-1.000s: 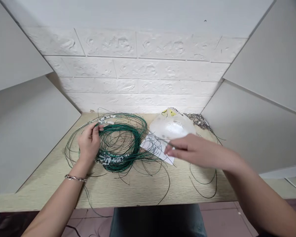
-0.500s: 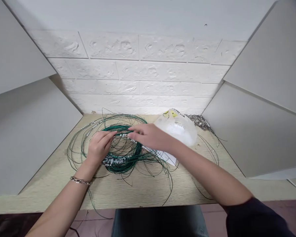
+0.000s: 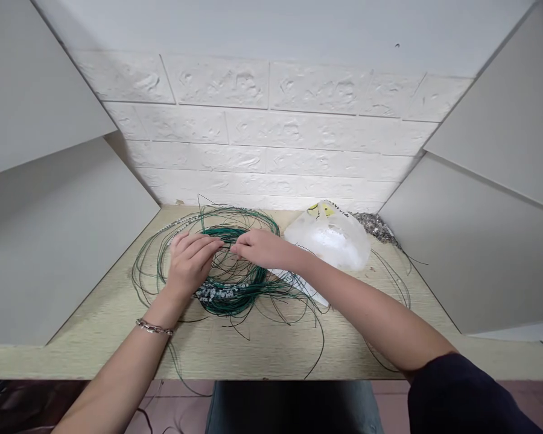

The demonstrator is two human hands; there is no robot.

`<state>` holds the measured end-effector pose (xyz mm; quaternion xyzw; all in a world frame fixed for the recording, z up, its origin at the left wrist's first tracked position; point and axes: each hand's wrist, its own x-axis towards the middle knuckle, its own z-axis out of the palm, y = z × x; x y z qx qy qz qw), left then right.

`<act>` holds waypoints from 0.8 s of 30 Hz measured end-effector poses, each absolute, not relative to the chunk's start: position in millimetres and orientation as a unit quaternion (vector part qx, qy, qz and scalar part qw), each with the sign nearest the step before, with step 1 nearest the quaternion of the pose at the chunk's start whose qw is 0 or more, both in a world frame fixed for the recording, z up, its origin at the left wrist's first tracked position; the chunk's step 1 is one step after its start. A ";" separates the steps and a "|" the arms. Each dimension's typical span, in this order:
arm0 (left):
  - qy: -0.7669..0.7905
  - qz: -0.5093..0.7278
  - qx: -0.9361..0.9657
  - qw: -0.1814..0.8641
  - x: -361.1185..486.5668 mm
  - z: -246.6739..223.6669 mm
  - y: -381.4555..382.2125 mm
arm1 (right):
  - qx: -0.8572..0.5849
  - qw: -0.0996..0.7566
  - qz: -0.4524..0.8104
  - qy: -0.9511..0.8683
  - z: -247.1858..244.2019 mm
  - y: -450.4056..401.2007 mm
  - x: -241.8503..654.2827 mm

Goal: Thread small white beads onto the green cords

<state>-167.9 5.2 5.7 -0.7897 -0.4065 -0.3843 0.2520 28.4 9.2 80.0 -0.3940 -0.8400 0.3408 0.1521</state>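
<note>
A loose coil of thin green and dark wires lies on the table, with a cluster of small white beads on its near side. My left hand is over the coil's left part, its fingers pinched together on something too small to make out. Just to its right, my right hand is over the coil's upper right, thumb and fingers closed; what they pinch is too small to tell. A narrow gap separates the fingertips of the two hands.
A clear plastic bag with white contents sits right of the coil. Behind it on the right is a grey speckled heap. White paper lies partly under wires. Loose wire ends reach the table's front edge. Grey panels stand at both sides.
My right hand's fingers, spread before, have closed together. The white beads seen between my hands no longer show there. The whole view has shifted slightly.
</note>
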 end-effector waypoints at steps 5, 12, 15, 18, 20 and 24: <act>-0.437 -0.410 -0.763 0.243 -178.6 8.8 8.6 | -0.421 0.168 0.370 -0.811 78.4 0.5 49.7; -0.472 -0.430 -0.736 0.224 -186.2 14.0 13.5 | -0.484 0.146 0.409 -0.760 84.0 -9.8 111.8; -0.474 -0.417 -0.741 0.230 -182.1 12.9 16.5 | -0.473 0.132 0.384 -0.782 94.0 -14.7 130.5; -0.478 -0.397 -0.749 0.233 -180.9 10.1 20.5 | -0.465 0.110 0.348 -0.807 100.0 -14.5 141.8; -0.475 -0.360 -0.773 0.218 -177.9 12.5 21.6 | -0.470 0.110 0.318 -0.816 100.0 -9.0 148.1; -0.487 -0.285 -0.807 0.176 -142.8 41.1 13.2 | -0.498 0.142 0.255 -0.817 100.7 8.8 159.4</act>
